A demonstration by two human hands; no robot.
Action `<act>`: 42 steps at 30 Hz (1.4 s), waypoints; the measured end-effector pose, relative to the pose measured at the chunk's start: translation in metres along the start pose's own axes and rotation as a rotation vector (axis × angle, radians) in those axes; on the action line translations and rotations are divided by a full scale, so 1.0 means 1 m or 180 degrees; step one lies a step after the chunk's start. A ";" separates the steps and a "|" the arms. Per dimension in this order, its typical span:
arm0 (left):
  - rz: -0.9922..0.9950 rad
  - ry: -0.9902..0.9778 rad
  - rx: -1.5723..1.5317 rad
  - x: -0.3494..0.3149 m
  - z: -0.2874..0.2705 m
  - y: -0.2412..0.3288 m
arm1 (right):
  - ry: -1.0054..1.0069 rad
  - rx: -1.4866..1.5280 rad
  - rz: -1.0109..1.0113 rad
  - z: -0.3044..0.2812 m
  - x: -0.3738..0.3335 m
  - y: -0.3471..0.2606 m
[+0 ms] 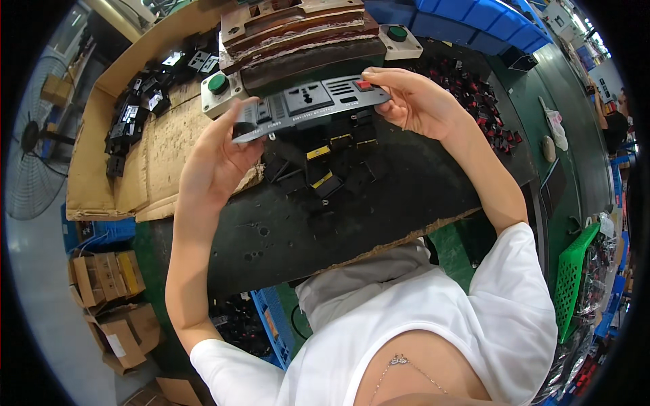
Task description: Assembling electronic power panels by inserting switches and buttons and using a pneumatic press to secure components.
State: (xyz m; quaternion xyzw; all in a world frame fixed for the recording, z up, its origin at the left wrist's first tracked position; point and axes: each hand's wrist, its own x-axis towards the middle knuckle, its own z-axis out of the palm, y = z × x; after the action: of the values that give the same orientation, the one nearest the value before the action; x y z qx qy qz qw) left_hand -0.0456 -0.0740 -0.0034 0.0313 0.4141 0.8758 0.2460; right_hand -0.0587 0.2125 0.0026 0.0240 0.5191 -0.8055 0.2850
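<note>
Between my two hands I hold up a flat grey panel [318, 101] with a socket in its middle, slots and a red rocker switch [363, 85] at its right end. My left hand [227, 145] grips the panel's left end, fingers closed round it. The thumb and fingers of my right hand [413, 101] pinch the right end beside the red switch. Beneath the panel, several black plastic parts [325, 179], some with yellow strips, lie on the dark worktable [291, 237].
A press fixture [298, 40] stands behind the panel, flanked by green push buttons [218, 84]. At left, a cardboard tray [145, 183] holds black socket pieces [128, 125]. Small red and black switches [481, 101] are heaped at right. Blue bins [460, 24] stand at the back.
</note>
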 end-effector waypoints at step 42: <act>0.1142 0.0185 0.1353 -0.014 0.038 -0.050 | -0.0560 -0.1658 -0.1834 0.020 -0.013 0.012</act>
State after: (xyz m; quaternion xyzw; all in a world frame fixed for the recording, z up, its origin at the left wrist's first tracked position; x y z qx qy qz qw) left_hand -0.0032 -0.0268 -0.0132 0.1299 0.5833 0.7993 0.0630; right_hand -0.0367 0.1976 0.0061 -0.2648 0.6650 -0.6928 0.0873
